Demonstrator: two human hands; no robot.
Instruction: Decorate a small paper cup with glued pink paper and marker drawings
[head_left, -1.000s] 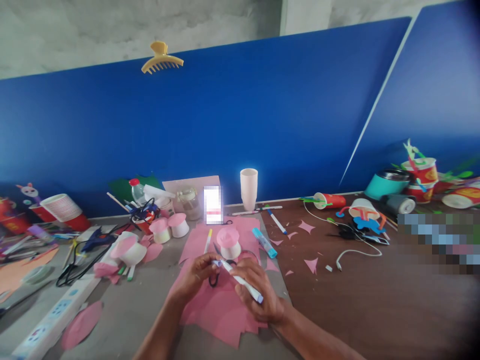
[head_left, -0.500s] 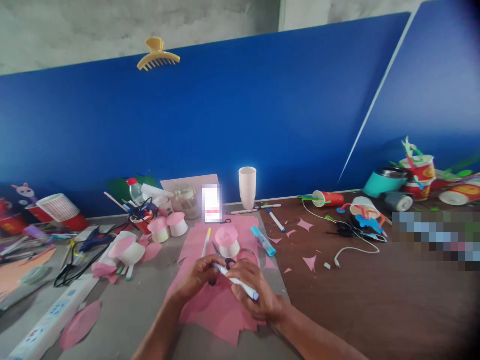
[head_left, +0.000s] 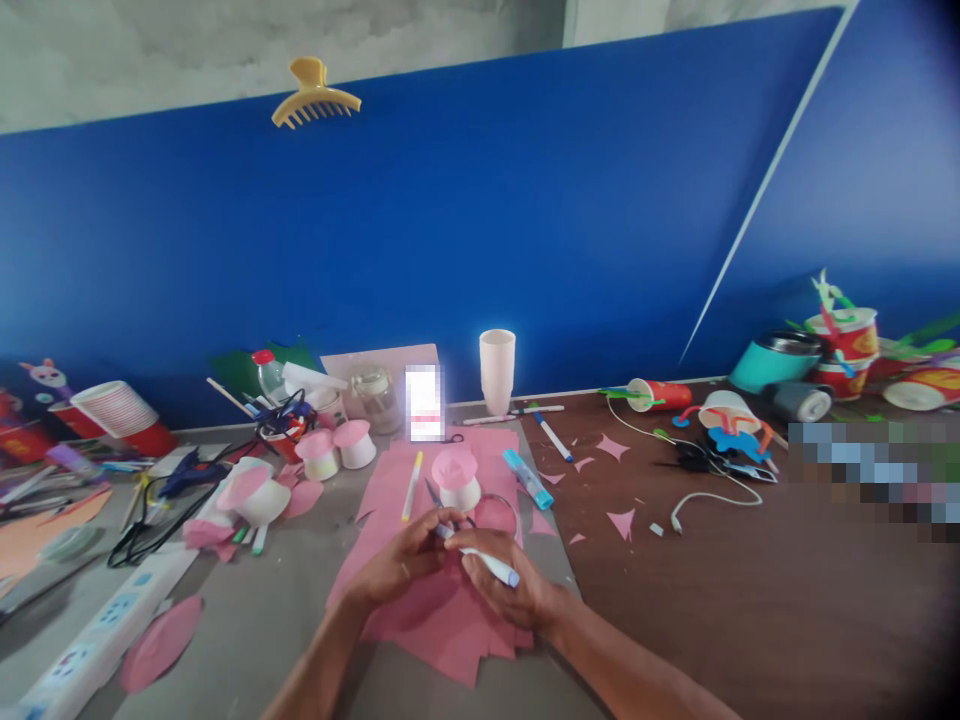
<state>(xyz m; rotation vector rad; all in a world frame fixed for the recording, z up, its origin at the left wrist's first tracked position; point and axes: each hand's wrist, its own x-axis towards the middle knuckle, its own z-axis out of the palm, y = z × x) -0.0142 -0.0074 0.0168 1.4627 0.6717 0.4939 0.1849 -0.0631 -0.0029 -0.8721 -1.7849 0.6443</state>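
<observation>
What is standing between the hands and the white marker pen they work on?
Nothing visible does. The right hand already grips the white marker around its barrel, and the left hand pinches its cap end. The scissors and the pink-topped cup lie just beyond, on the pink paper.
</observation>
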